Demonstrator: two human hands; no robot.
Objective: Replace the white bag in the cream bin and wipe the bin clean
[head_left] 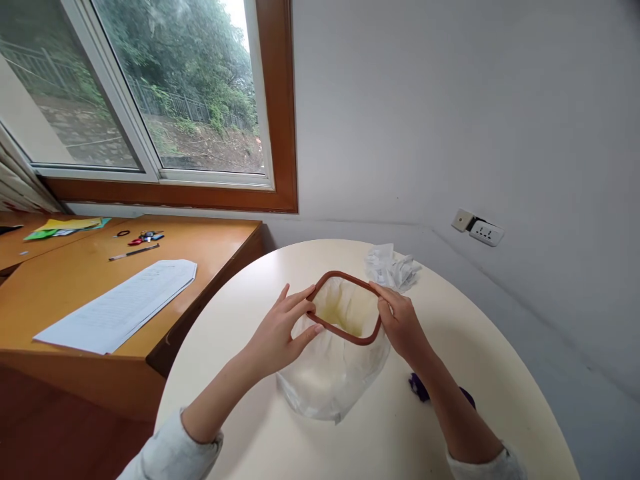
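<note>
A small trash can stands on the round table in front of me, lined with a translucent white plastic bag whose skirt hangs loosely around the outside. At its mouth is a brown rounded-square rim ring, and the yellowish inside shows through the bag. My left hand grips the ring's left side, thumb along the near edge and fingers on the left corner. The right-hand corner is held by my right hand, fingers over the edge and thumb beside it. The can's outer wall is mostly hidden by the bag.
Crumpled white plastic lies on the round table behind the can. Under my right forearm is a dark purple item, partly hidden. A wooden desk at left bears papers, a pen and keys.
</note>
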